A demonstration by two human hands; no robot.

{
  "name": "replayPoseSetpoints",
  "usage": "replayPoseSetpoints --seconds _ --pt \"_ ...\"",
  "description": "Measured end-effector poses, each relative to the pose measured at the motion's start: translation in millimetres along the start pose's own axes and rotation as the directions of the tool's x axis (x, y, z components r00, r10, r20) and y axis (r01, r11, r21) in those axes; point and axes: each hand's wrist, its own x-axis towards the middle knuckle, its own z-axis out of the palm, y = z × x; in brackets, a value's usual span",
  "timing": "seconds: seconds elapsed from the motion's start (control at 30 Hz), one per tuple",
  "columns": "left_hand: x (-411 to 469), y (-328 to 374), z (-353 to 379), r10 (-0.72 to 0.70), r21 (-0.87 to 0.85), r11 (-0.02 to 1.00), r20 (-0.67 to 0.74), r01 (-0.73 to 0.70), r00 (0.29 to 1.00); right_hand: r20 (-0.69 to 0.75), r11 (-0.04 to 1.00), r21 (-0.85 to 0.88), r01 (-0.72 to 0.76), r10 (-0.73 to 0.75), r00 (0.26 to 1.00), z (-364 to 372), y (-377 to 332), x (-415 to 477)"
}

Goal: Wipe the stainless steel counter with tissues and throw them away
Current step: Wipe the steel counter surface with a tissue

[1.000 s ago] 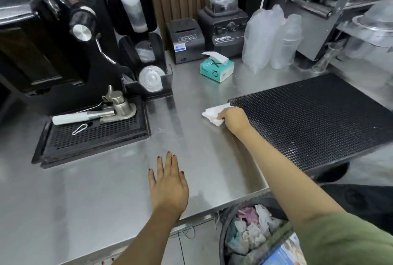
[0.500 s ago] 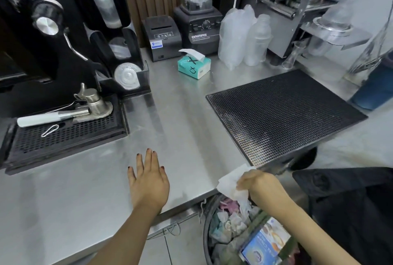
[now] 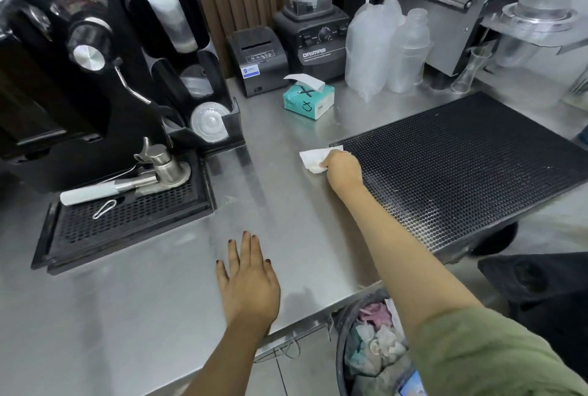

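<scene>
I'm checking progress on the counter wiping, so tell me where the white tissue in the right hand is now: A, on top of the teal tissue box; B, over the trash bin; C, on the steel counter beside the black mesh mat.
C: the right hand presses the white tissue onto the steel counter at the black mesh mat's corner.

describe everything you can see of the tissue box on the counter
The tissue box is a small teal soft pack with dark line markings on top and a white end panel. One white tissue sticks up from its top opening and folds over. It lies flat on the steel counter, just in front of the receipt printer and blender base, touching neither hand.
</scene>
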Motion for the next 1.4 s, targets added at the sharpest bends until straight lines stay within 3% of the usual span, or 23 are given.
replayPoseSetpoints --seconds 0.13,0.27,0.43,0.63,0.77,0.9,1.03,1.07,1.2,1.3,1.4 --pt "3.4 -1.9 -2.6 -0.002 0.015 1.000 0.005 0.002 1.000 0.019 0.988 -0.019 0.156 -0.156 0.988 17.5 -28.5 20.1" --pt "2.8 -2.9 -3.4 -0.006 0.016 1.000 0.008 0.005 1.000 0.069 0.930 0.023 0.366 -0.366 0.928 23.9 -29.7 -15.5" --pt "3.7 -4.0 -2.3 -0.004 0.013 1.000 -0.002 0.005 1.000 0.132 0.916 0.147 0.373 -0.392 0.911 20.9 9.8 -97.7" --pt "3.6 -4.4 -0.7 -0.007 0.000 1.000 -0.008 0.007 1.000 -0.048 0.830 0.044 0.557 -0.555 0.831 -1.9 66.1 -210.5" --pt "2.6 -4.6 0.9 -0.006 -0.005 1.000 -0.009 0.006 1.000 0.093 0.941 0.065 0.332 -0.337 0.937 0.6 109.3 -250.6" --pt "3.6 -4.1 1.1 -0.004 -0.008 1.000 -0.014 0.004 1.000 -0.070 0.957 0.221 0.187 -0.176 0.982 -12.4 106.0 -257.2" --pt "3.1 -4.0 1.3 -0.004 -0.003 1.000 -0.014 0.004 1.000 -0.313 0.942 0.165 0.293 -0.231 0.921 -40.4 52.0 -196.0" --pt "3.2 -3.9 1.3 -0.005 -0.003 1.000 -0.013 0.005 1.000 -0.315 0.943 0.177 0.281 -0.216 0.924 -41.4 40.0 -170.3" --pt "3.7 -3.5 1.2 -0.005 -0.002 1.000 -0.011 0.005 1.000 -0.128 0.972 0.227 0.054 -0.025 0.991 -16.0 11.1 -60.0" --pt "2.7 -3.4 1.3 -0.006 -0.002 1.000 -0.006 0.006 1.000 0.004 0.972 0.217 -0.092 0.093 0.996 5.5 -7.6 -21.4" --pt "2.4 -4.1 1.2 -0.005 0.007 1.000 -0.005 0.005 1.000 0.036 0.949 0.316 0.020 -0.033 0.999 20.4 -22.3 -32.0"
